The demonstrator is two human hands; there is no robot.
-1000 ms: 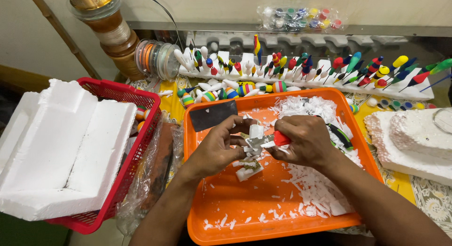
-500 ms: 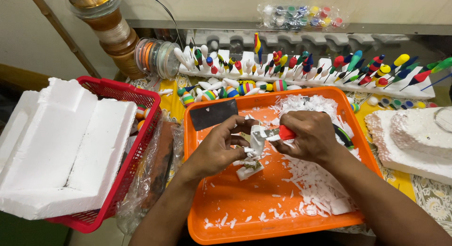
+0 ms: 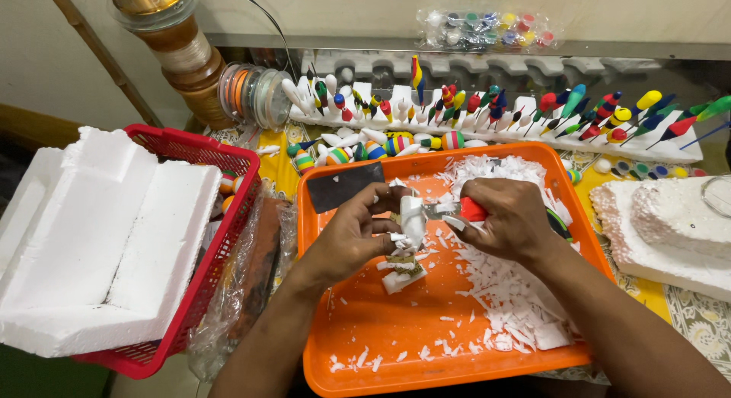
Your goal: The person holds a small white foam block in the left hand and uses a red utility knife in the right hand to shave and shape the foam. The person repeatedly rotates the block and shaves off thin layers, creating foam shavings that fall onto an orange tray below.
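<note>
My left hand grips a small white foam piece, held upright over the orange tray. A red-handled knife is in my right hand, with its blade against the foam piece. White foam shavings lie scattered over the tray, thickest under and behind my right hand. A dark flat rectangular blade-like plate rests at the tray's back left corner.
A red basket at the left holds large white foam blocks. Behind the tray a white foam rack carries several painted fishing floats. Line spools stand at the back left. Foam slabs lie at the right.
My right hand with the knife has shifted slightly right and down along the foam piece. The left hand has turned the piece a little. More shavings lie on the tray.
</note>
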